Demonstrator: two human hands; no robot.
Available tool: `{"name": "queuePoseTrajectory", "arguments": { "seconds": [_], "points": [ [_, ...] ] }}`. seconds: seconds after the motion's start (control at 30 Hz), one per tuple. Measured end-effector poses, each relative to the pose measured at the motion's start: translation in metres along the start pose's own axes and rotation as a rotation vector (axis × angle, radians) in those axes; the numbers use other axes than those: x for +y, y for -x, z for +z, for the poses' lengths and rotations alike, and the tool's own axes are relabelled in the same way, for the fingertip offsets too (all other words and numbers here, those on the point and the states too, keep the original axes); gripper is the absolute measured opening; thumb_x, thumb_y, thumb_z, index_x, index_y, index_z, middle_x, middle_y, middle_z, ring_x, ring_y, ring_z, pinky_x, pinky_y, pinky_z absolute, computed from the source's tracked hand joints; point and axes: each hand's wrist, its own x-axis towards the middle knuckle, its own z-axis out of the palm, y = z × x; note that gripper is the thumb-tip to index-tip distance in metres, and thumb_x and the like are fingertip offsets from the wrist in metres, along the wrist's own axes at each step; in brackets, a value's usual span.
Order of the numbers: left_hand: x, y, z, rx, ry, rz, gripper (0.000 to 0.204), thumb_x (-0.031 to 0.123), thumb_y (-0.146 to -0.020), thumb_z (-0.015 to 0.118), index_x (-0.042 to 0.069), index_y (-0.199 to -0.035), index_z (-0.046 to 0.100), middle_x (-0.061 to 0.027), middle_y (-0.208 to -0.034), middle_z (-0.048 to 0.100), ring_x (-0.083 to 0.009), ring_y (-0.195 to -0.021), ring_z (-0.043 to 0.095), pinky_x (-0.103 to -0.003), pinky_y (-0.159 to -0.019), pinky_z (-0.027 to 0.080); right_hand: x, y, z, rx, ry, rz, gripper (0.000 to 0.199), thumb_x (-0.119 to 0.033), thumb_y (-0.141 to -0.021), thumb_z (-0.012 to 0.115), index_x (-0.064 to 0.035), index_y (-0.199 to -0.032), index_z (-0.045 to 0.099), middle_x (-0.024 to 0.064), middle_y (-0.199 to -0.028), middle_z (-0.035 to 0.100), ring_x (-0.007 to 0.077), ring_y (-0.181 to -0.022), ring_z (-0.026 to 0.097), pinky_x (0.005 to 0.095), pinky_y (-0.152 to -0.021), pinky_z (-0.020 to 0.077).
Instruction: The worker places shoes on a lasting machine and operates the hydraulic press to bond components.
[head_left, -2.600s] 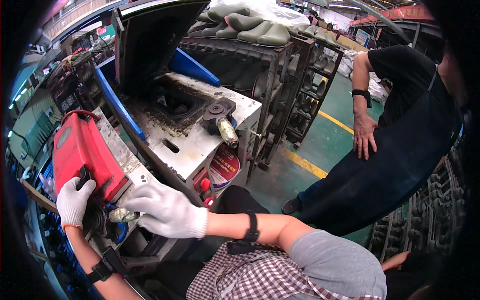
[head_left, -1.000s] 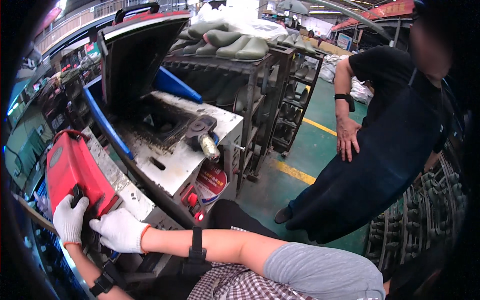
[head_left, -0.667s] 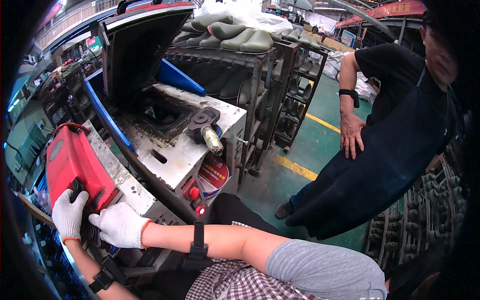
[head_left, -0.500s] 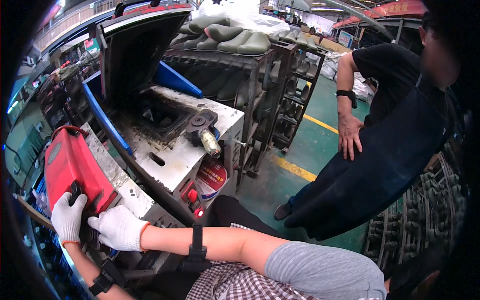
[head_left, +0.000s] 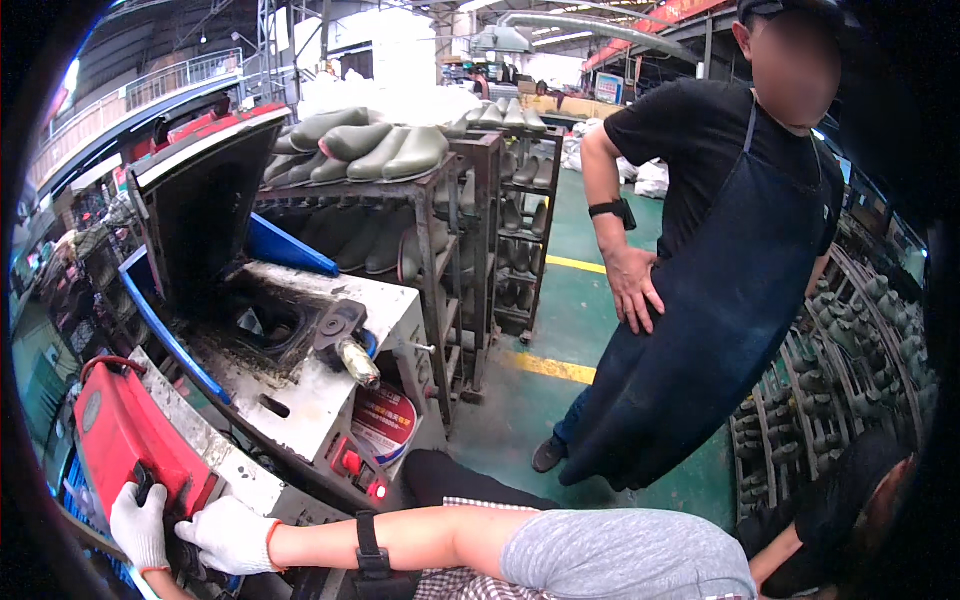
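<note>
Both white-gloved hands clamp the lower end of the red, flat-faced metal machine cover [head_left: 125,440]: the left hand [head_left: 140,525] curls its fingers over a small black handle, the right hand [head_left: 232,535] presses beside it, touching. Compared with half a second ago, both hands sit lower along the cover. Right of them stands a person in a dark apron [head_left: 700,300].
</note>
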Motion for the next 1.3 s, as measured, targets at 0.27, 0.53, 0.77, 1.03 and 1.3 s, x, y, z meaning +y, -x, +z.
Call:
{"name": "queuePoseTrajectory", "arguments": {
  "seconds": [0.27,0.53,0.77,1.03,1.3],
  "points": [
    [-0.009,-0.002,0.003,-0.003,-0.024,0.042,0.037,0.034,-0.09,0.079,-0.001,-0.095,0.07,-0.0232,-0.082,0.071,-0.0386,-0.076,0.07,-0.048,-0.075,0.053,-0.002,0.0,0.004,0.043,-0.05,0.052,0.028,-0.02,-0.08,0.073,-0.0011,-0.099,0.068,0.0219,-0.076,0.07,0.0462,-0.076,0.071,0.0567,-0.07,0.0557],
    [-0.011,-0.001,0.004,0.006,-0.022,0.044,0.036,0.034,-0.09,0.078,-0.001,-0.096,0.071,-0.0248,-0.085,0.071,-0.0409,-0.079,0.07,-0.047,-0.076,0.053,0.001,-0.001,0.012,0.067,-0.031,0.043,0.027,-0.02,-0.079,0.072,-0.0011,-0.098,0.068,0.022,-0.074,0.069,0.0464,-0.074,0.071,0.0574,-0.069,0.0555],
    [-0.008,0.018,0.003,0.056,0.122,0.164,0.036,0.016,-0.096,0.073,-0.003,-0.126,0.068,-0.023,-0.11,0.076,-0.0383,-0.099,0.072,-0.043,-0.094,0.055,-0.006,0.0,-0.004,0.045,-0.044,0.057,0.025,-0.02,-0.08,0.071,-0.0025,-0.096,0.066,0.0216,-0.072,0.069,0.0462,-0.07,0.07,0.0584,-0.067,0.0547],
    [-0.079,0.158,-0.026,0.244,0.061,-0.062,0.077,0.012,-0.086,0.08,0.007,-0.158,0.053,-0.0182,-0.168,0.046,-0.0408,-0.16,0.034,-0.051,-0.134,0.023,-0.014,0.002,-0.033,-0.047,-0.109,-0.031,0.026,-0.03,-0.1,0.058,-0.0055,-0.099,0.066,0.024,-0.082,0.071,0.0436,-0.073,0.072,0.0583,-0.068,0.0547],
    [-0.236,0.362,-0.107,0.412,-0.529,-1.319,0.098,0.066,-0.091,0.071,0.019,-0.17,0.035,-0.0195,-0.177,0.028,-0.0478,-0.161,0.026,-0.058,-0.132,0.02,-0.006,-0.001,-0.029,-0.058,0.119,-0.037,0.045,-0.031,-0.096,0.077,-0.0138,-0.137,0.073,0.0161,-0.116,0.08,0.0376,-0.107,0.076,0.046,-0.095,0.0582]
  ]
}}
